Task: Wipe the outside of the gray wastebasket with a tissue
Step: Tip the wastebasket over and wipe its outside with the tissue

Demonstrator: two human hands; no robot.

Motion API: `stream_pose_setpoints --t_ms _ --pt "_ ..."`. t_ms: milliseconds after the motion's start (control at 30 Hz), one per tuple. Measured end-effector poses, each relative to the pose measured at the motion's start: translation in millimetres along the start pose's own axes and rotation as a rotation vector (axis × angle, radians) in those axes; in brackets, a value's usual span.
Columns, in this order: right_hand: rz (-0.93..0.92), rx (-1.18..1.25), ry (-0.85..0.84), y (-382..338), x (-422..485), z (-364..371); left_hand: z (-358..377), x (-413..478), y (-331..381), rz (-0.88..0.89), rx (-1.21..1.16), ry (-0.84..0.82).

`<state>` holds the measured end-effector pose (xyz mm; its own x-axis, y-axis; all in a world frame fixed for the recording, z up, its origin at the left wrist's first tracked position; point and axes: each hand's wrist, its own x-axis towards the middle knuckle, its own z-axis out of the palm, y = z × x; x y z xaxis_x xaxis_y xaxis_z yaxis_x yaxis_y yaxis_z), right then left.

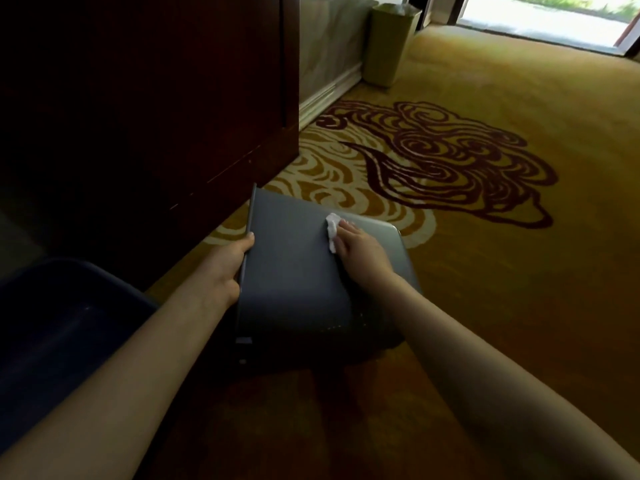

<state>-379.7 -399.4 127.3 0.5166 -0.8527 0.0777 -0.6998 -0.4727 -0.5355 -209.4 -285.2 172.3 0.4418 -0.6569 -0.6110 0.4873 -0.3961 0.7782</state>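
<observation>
Underfoot, a gold carpet (485, 271) with a dark red swirl pattern fills most of the room, running far to a bright doorway (547, 15). On the left stands a dark wood cabinet (138, 98), and near its foot, at the near left, sits a dark blue bin (62, 323). Far off, by the wall, is a tan bin (388, 43) lined with a clear bag. The gray wastebasket (298, 271) lies tipped on its side on the carpet in the middle, its rim turned to the left and one broad side facing up. The left hand (228, 268) is clamped on that rim, fingers curled over the edge. The right hand (356, 247) lies flat on the upturned side, fingers pressing a crumpled white tissue (332, 230) against the plastic.
</observation>
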Motion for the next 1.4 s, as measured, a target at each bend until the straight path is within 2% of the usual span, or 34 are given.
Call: stream_pose_setpoints --t_ms 100,200,233,267,333,400,500,567,633,833,967,1133,1267,1333,1400 --pt "0.118 0.016 0.045 38.5 -9.2 -10.7 2.6 -2.2 1.6 -0.012 -0.008 -0.001" --pt "0.443 0.2 0.14 77.3 -38.6 -33.1 4.8 -4.4 2.8 -0.025 -0.005 -0.004" --pt "0.499 0.221 0.18 79.1 -48.6 -37.2 6.0 -4.5 3.5 -0.023 -0.009 0.0" --pt "0.491 0.219 0.237 74.6 -58.2 -37.8 7.8 -5.0 3.9 -0.022 -0.016 0.004" --pt "0.316 0.255 0.355 48.4 -76.5 -30.4 13.8 -6.4 6.5 -0.018 -0.026 0.011" --pt "0.066 0.296 0.327 1.7 -97.8 -13.8 22.3 -8.2 10.3 -0.021 -0.039 0.02" --pt "-0.286 0.079 0.271 -53.4 -118.9 18.6 36.0 -11.4 16.0 -0.053 -0.026 0.023" --pt "-0.418 -0.043 0.266 -57.9 -119.5 28.6 40.6 -11.5 16.5 -0.073 -0.022 0.036" --pt "-0.468 -0.108 0.28 -37.6 -113.8 27.8 39.4 -11.2 14.4 -0.08 -0.036 0.063" --pt "-0.289 -0.107 0.439 64.3 -116.6 24.4 27.5 -13.8 5.0 -0.093 -0.093 0.088" --pt "-0.149 -0.008 0.484 98.3 -115.4 11.5 27.8 -19.2 0.6 -0.098 -0.101 0.035" --pt "0.249 0.334 0.567 86.3 -97.8 -9.4 14.2 -22.6 -8.2 -0.202 -0.147 -0.062" --pt "0.142 0.371 0.543 28.6 -64.3 -24.7 -7.3 -19.9 -17.6 -0.259 -0.138 -0.057" --pt "0.031 0.349 0.445 -4.9 -42.6 -17.9 -14.4 -17.8 -19.8 -0.277 -0.128 -0.063" --pt "-0.107 0.316 0.274 -33.4 -25.1 -5.6 -18.4 -14.4 -18.3 -0.305 -0.131 -0.067"
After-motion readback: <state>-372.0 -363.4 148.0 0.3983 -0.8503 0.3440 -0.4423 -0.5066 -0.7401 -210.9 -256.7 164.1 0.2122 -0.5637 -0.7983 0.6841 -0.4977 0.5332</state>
